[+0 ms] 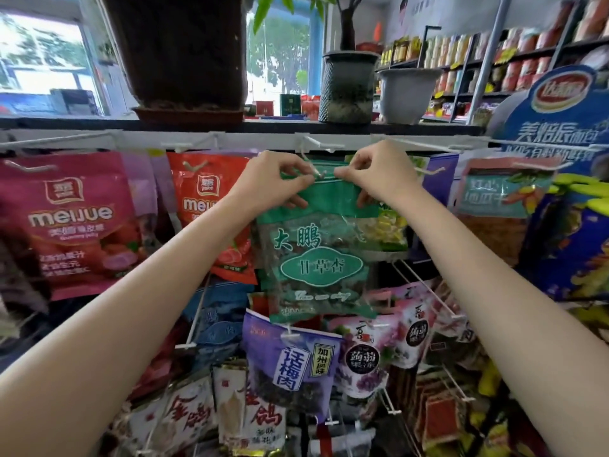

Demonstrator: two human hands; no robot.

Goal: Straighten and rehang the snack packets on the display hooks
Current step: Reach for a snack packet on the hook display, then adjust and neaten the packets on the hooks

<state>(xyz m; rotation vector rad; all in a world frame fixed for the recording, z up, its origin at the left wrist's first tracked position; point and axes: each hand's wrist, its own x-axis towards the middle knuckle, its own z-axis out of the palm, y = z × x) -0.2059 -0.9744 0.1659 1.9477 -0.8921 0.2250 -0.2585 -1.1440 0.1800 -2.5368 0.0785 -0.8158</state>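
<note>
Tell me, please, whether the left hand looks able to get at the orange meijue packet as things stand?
Probably yes, but not freely: the left hand pinches the top of the green packet, as does the right hand. The orange meijue packet hangs uncovered just beside it.

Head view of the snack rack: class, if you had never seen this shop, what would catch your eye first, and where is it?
First, the green packet at centre, pinched at its top edge by the left hand and right hand just under a white hook. Next, the big pink packet hanging at far left. Above the rack, two plant pots stand on the dark shelf.
</note>
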